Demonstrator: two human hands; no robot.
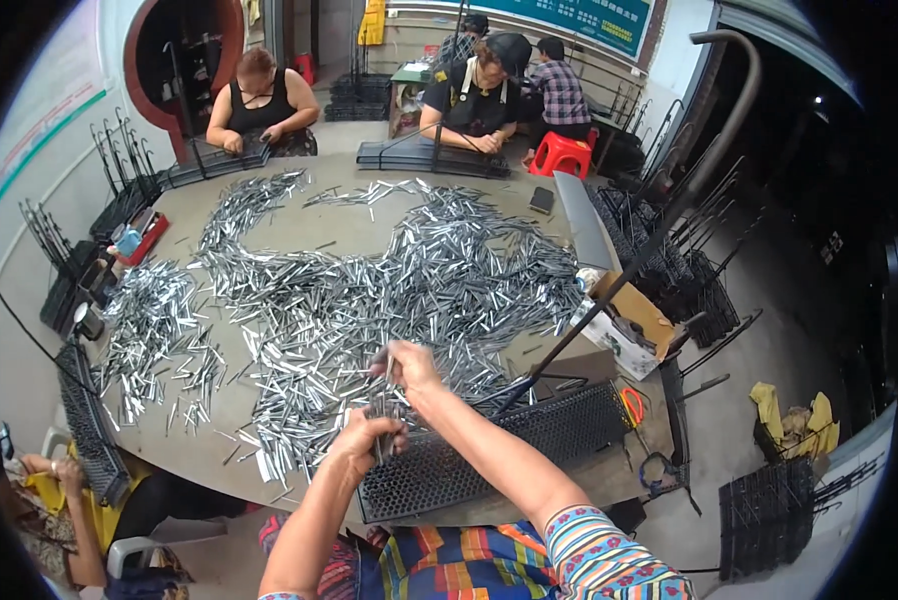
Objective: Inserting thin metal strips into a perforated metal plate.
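Note:
My left hand [369, 432] is closed round a small bunch of slim metal pieces [381, 408], held over the near edge of the pile. Just above it, my right hand [409, 366] has its fingers pinched together; they are slightly blurred, and what they hold is hard to make out. A heap of loose silver and grey metal pieces [359, 290] spreads across the table. Close in front of me lies a long black rack full of holes [489, 450], partly beneath my right forearm. A dark hooked rod [649, 250] rises from the rack toward the upper right.
Orange-handled scissors [632, 405] and an open cardboard box [639, 315] lie at the right. A red tray [147, 240] sits at the left edge. Two people work at racks [434, 158] across the table [369, 225]; another sits at left. Hooked racks [769, 510] stand on the floor.

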